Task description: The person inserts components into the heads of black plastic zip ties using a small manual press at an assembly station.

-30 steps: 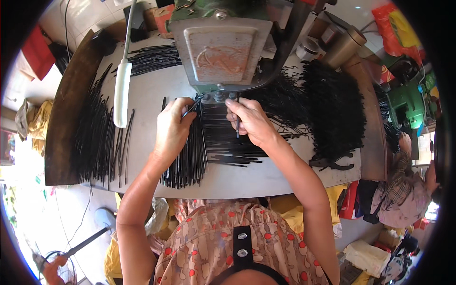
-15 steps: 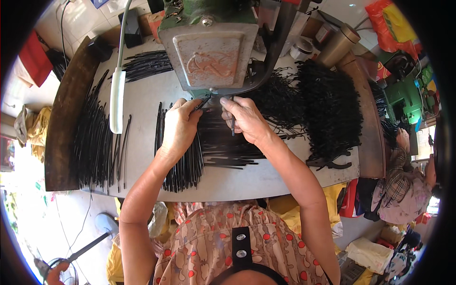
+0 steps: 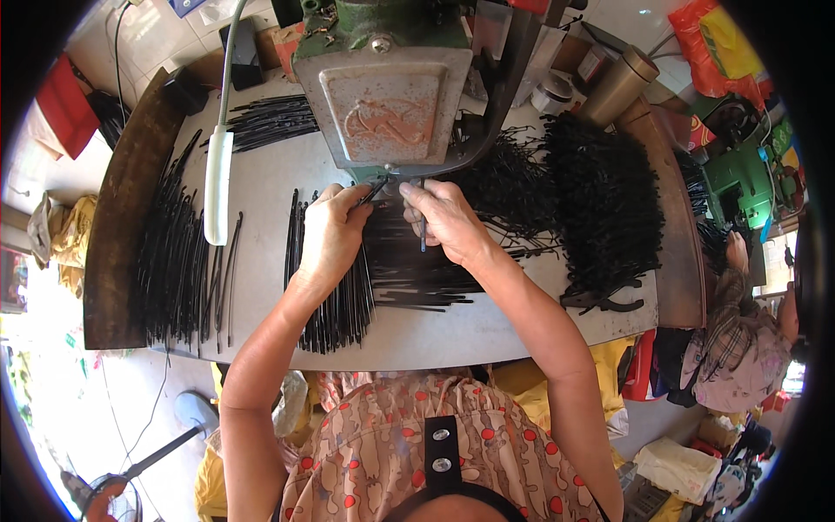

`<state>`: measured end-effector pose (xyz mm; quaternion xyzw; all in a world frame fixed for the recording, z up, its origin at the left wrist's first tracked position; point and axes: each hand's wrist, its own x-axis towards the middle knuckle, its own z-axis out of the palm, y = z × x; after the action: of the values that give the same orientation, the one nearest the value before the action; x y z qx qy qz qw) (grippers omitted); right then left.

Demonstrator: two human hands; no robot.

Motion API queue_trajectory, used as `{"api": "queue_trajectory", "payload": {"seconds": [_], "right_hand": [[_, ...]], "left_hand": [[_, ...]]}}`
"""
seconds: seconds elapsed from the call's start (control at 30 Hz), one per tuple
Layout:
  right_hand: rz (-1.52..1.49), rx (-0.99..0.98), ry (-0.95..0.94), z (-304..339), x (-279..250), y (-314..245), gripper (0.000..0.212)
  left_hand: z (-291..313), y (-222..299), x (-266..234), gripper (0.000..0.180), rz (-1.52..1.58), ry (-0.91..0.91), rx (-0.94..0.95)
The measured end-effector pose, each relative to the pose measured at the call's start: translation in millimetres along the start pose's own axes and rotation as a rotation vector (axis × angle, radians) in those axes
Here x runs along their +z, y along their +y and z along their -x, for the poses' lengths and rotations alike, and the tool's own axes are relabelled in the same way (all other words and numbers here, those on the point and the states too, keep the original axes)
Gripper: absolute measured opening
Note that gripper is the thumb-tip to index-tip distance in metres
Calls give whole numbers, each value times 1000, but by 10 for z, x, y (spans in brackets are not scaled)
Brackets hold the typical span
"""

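Just below the head of a green and grey press-like machine [image 3: 391, 104], both hands work close together. My left hand [image 3: 327, 235] is closed on a thin black rod [image 3: 374, 189] whose far end reaches under the machine head. Fingers and thumb of my right hand [image 3: 445, 219] pinch another thin dark rod [image 3: 424, 240], which points down toward me. Under my left wrist lies a row of long black rods [image 3: 341, 311]. More black rods [image 3: 413, 271] lie crosswise between my forearms. The machine hides the spot where the left rod's tip meets it.
Black rods [image 3: 170, 278] cover the table's left side; another bundle [image 3: 270, 122] lies behind. A tall tangled pile [image 3: 609, 191] fills the right, with pliers [image 3: 617, 301] before it. A white lamp [image 3: 218, 187] hangs at left. Another person [image 3: 739, 348] works at far right.
My right hand has shifted slightly left, nearer the left hand, and its rod hangs more upright. My left hand has barely moved and keeps its grip.
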<state>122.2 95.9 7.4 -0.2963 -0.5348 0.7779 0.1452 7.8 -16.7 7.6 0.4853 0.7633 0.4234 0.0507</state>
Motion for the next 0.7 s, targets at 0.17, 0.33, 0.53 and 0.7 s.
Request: {"api": "queue_trajectory", "payload": {"seconds": [0.17, 0.33, 0.53, 0.7], "right_hand": [[9, 13, 19, 16, 10, -12, 21], [-31, 15, -2, 9, 0, 5, 20], [-40, 31, -24, 16, -58, -12, 21], [-1, 2, -70, 61, 83, -28, 25]], "left_hand": [[11, 17, -4, 20, -40, 6, 15], [21, 105, -51, 19, -275, 18, 109], [-64, 2, -417, 16, 155, -365, -259], [144, 134, -479, 17, 743, -563, -756]]}}
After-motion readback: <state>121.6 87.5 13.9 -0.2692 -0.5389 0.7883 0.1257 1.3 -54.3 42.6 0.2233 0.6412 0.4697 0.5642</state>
